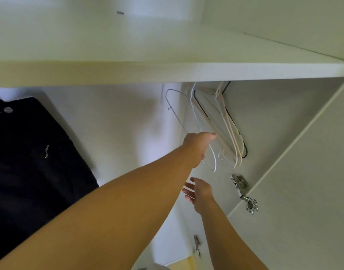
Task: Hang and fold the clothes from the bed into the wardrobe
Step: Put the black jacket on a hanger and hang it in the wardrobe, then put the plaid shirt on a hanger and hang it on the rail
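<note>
Fetching a hanger seems the step in hand: the left hand [198,147] reaches the thin white wire hanger [213,158] under the white wardrobe shelf [186,73], though I cannot tell if it grips

The right hand [198,193] hovers below, fingers spread, empty

A dark navy garment [31,152] hangs well to the left

Next calls for lifting the hook free

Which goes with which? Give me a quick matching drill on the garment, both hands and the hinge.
1 dark garment
2 left hand
3 right hand
4 hinge

A silver, at the right by the door
B fingers spread, holding nothing
C up against the hangers
D at the left of the wardrobe

Pairs: 1-D, 2-C, 3-B, 4-A.
</note>
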### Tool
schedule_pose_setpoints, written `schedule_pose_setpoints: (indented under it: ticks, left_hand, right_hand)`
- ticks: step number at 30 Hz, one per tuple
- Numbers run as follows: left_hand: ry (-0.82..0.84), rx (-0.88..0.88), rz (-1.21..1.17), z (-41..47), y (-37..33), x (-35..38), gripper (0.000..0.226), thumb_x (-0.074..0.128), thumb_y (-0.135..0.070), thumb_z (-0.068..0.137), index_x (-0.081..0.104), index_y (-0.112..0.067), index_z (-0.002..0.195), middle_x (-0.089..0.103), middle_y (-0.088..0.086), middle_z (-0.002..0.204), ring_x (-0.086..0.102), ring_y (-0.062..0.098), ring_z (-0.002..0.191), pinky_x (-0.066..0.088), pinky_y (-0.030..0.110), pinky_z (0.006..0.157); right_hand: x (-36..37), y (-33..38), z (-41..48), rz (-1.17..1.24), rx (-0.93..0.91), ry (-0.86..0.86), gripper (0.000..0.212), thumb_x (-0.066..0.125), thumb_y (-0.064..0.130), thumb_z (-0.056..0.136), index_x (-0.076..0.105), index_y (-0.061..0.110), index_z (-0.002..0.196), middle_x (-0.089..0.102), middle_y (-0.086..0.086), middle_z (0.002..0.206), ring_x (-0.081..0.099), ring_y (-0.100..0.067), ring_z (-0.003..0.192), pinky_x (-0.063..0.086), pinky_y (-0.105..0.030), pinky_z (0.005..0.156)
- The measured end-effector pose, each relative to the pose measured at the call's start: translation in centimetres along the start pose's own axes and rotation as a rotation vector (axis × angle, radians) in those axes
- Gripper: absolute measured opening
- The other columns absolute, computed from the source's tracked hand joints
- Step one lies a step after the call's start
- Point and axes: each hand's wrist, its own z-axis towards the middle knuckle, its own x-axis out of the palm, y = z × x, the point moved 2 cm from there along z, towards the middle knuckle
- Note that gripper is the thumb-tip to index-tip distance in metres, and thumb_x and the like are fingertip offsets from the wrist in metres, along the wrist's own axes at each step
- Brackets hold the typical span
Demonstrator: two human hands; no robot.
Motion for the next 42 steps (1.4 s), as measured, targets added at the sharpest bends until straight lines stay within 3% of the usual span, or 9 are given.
schedule_pose_setpoints:
  ticks: [3,6,10,12,16,24,29,33,42]
  left_hand:
    - [0.114,0.001,0.031,-0.4,0.3,0.2,0.029,0.071,-0.032,0.091,0.065,-0.009,0.108,0.071,0.0,0.107,0.039,0.01,0.059,0.036,0.022,0.055]
    - [0.063,0.029,0.111,-0.4,0.2,0.3,0.027,0.063,-0.038,0.097,0.063,-0.012,0.089,0.065,0.001,0.097,0.042,0.013,0.066,0.039,0.026,0.067]
    - [-0.111,0.229,0.25,-0.6,-0.7,-1.8,0.038,0.038,-0.02,0.107,0.061,0.002,0.128,0.058,0.014,0.111,0.059,0.034,0.11,0.049,0.04,0.096]
    - [-0.212,0.336,0.214,-1.3,-1.3,-3.7,0.037,0.037,-0.015,0.106,0.066,-0.002,0.124,0.066,0.016,0.123,0.06,0.035,0.12,0.048,0.044,0.105]
    - [-0.332,0.45,0.201,-2.2,-1.9,-7.5,0.036,0.04,-0.021,0.108,0.072,-0.026,0.092,0.072,0.007,0.111,0.068,0.029,0.1,0.055,0.039,0.098]
    - [-0.326,0.402,0.16,-5.2,1.1,-18.1,0.033,0.047,-0.019,0.105,0.076,-0.015,0.09,0.042,-0.014,0.038,0.035,0.006,0.035,0.031,0.019,0.046]
    - [-0.308,0.346,0.211,-9.9,4.5,-27.2,0.034,0.052,-0.02,0.102,0.08,-0.019,0.084,0.032,0.006,0.056,0.027,0.03,0.06,0.033,0.034,0.066]
    - [-0.4,0.254,0.277,-14.6,9.8,-31.9,0.03,0.052,-0.023,0.103,0.08,-0.019,0.093,0.043,-0.011,0.05,0.039,0.008,0.05,0.037,0.017,0.059]
    - [-0.688,-0.032,0.324,-26.1,23.8,-35.2,0.027,0.054,-0.035,0.098,0.078,-0.028,0.09,0.062,-0.016,0.064,0.053,0.004,0.062,0.04,0.017,0.064]
  right_hand:
    - [-0.4,-0.1,0.8,0.105,0.033,-0.003,0.026,0.042,0.024,0.105,0.062,0.01,0.113,0.074,-0.015,0.103,0.072,-0.032,0.082,0.051,-0.033,0.06]
    - [-0.3,0.6,1.5,0.15,0.028,0.005,0.027,0.043,0.027,0.106,0.062,0.01,0.113,0.074,-0.014,0.102,0.073,-0.032,0.084,0.055,-0.034,0.064]
    - [1.3,2.4,2.0,0.161,0.003,0.049,0.032,0.042,0.033,0.107,0.065,0.011,0.113,0.075,-0.012,0.102,0.074,-0.031,0.088,0.059,-0.041,0.084]
    - [2.8,3.6,1.9,0.157,-0.021,0.095,0.035,0.041,0.035,0.107,0.066,0.011,0.113,0.076,-0.011,0.101,0.075,-0.031,0.087,0.059,-0.042,0.084]
    - [6.7,6.1,0.8,0.126,-0.104,0.244,0.038,0.039,0.04,0.108,0.065,0.013,0.117,0.075,-0.009,0.107,0.075,-0.031,0.091,0.058,-0.043,0.087]
    - [14.7,9.6,-0.8,0.244,-0.169,0.596,0.056,0.047,0.058,0.1,0.052,0.014,0.134,0.067,-0.015,0.126,0.071,-0.037,0.106,0.052,-0.049,0.098]
    - [20.0,10.0,-2.1,0.397,-0.079,0.697,0.07,0.055,0.063,0.093,0.04,0.016,0.142,0.057,-0.017,0.136,0.067,-0.041,0.112,0.046,-0.054,0.106]
    - [23.5,7.3,-3.4,0.356,0.086,0.796,0.09,0.06,0.066,0.073,0.049,0.004,0.137,0.061,-0.013,0.135,0.067,-0.032,0.115,0.047,-0.048,0.103]
    - [27.5,-10.1,-4.0,-0.352,0.483,0.694,0.041,0.07,0.051,0.077,0.062,0.012,0.087,0.059,0.0,0.07,0.058,-0.019,0.067,0.048,-0.035,0.08]
